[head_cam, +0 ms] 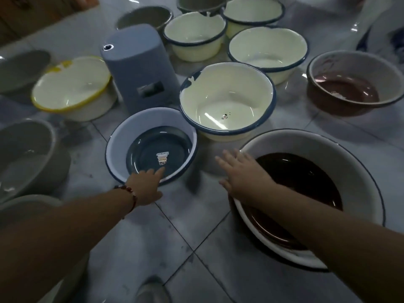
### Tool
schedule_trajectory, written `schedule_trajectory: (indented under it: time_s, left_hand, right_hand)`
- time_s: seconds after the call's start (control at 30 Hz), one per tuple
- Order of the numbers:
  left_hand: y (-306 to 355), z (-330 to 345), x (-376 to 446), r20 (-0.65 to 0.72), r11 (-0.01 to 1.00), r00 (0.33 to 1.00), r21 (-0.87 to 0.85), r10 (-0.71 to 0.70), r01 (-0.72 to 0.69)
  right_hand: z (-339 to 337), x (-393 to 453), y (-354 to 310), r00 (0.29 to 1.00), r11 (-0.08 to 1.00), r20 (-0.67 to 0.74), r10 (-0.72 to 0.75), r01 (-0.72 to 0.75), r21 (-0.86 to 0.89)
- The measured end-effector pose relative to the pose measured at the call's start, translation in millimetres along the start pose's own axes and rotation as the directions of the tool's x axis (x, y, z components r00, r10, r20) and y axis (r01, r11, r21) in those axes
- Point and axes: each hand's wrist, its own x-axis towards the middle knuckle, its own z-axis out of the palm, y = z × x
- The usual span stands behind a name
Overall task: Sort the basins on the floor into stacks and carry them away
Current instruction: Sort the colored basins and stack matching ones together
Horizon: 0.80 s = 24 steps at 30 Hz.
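Many basins stand on the tiled floor. A small blue-rimmed basin with a dark blue bottom (122, 138) sits in front of me; my left hand (145, 185) reaches over its near rim with straight fingers. A large white basin with a dark brown inside (354, 171) lies at the right; my right hand (242, 173) hovers flat over its left rim, fingers spread. Beyond them stands a cream basin with a chipped blue rim (227, 101).
A grey-blue plastic stool (135, 66) stands behind the blue basin. A yellow-rimmed basin (72, 88) is at the left, several cream basins (194, 33) at the back, a brown one (354, 84) far right, grey basins (28, 158) at the left edge. My shoe (150, 289) shows below.
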Motion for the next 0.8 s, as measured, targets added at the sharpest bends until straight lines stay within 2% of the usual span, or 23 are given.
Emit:
schedule_trajectory:
  time_s: [0.1,0.2,0.27,0.3,0.33,0.37,0.4,0.43,0.47,0.5,0.53,0.6,0.67,0.8]
  left_hand:
    - [-26.3,22.5,0.8,0.071,1.000,0.997,0.000,-0.026,0.026]
    - [-38.6,38.8,-3.9,-0.006,0.998,1.000,0.052,0.019,-0.019]
    - [-47.0,44.7,-10.5,-0.034,0.995,0.995,0.041,0.092,-0.090]
    - [-50.3,47.5,-16.7,-0.037,0.991,0.991,0.009,0.132,-0.132]
    - [-53.2,49.1,-24.5,-0.050,0.985,0.984,-0.016,0.173,-0.174]
    - [-53.6,47.3,-33.6,-0.071,0.976,0.974,-0.023,0.216,-0.218]
    - [-51.5,42.9,-43.5,-0.101,0.964,0.959,-0.015,0.264,-0.267]
    - [-48.5,36.9,-53.3,-0.138,0.950,0.941,0.005,0.310,-0.312]
    - [-45.4,30.2,-62.6,-0.165,0.938,0.923,0.034,0.347,-0.346]
    - [-41.8,21.5,-72.1,-0.188,0.929,0.910,0.054,0.371,-0.367]
    - [-39.4,10.2,-81.8,-0.212,0.923,0.898,0.062,0.385,-0.381]
    - [-37.9,-13.7,-102.8,-0.251,0.907,0.875,0.031,0.415,-0.421]
    - [-34.1,-32.6,-122.1,-0.272,0.892,0.859,-0.003,0.434,-0.452]
    - [0.9,-79.5,-162.3,-0.405,0.861,0.814,-0.113,0.417,-0.497]
  right_hand:
    - [12.8,34.8,-45.3,0.997,0.998,0.069,-0.019,0.023,-0.051]
    - [25.7,55.1,-83.9,0.990,0.998,0.137,-0.022,0.031,-0.060]
    - [35.4,64.1,-106.1,0.978,0.997,0.202,0.045,-0.058,0.055]
    - [40.2,67.6,-116.8,0.966,0.962,0.227,0.126,-0.174,0.208]
    - [44.5,71.0,-128.3,0.941,0.847,0.260,0.216,-0.313,0.429]
    - [45.1,71.8,-140.8,0.904,0.621,0.306,0.300,-0.428,0.656]
    - [48.4,73.6,-152.3,0.859,0.331,0.353,0.370,-0.477,0.814]
    - [48.2,74.6,-163.4,0.805,0.069,0.408,0.431,-0.481,0.874]
    - [46.1,73.6,-172.5,0.748,-0.119,0.480,0.459,-0.483,0.867]
    - [43.1,71.8,-178.3,0.706,-0.267,0.555,0.441,-0.487,0.832]
    - [39.4,69.7,-179.3,0.687,-0.362,0.595,0.417,-0.475,0.802]
    - [24.3,56.8,-174.9,0.671,-0.394,0.615,0.414,-0.477,0.786]
    - [2.3,39.3,-164.4,0.671,-0.350,0.624,0.401,-0.517,0.781]
    - [-55.8,-2.0,-139.4,0.722,-0.295,0.549,0.422,-0.463,0.836]
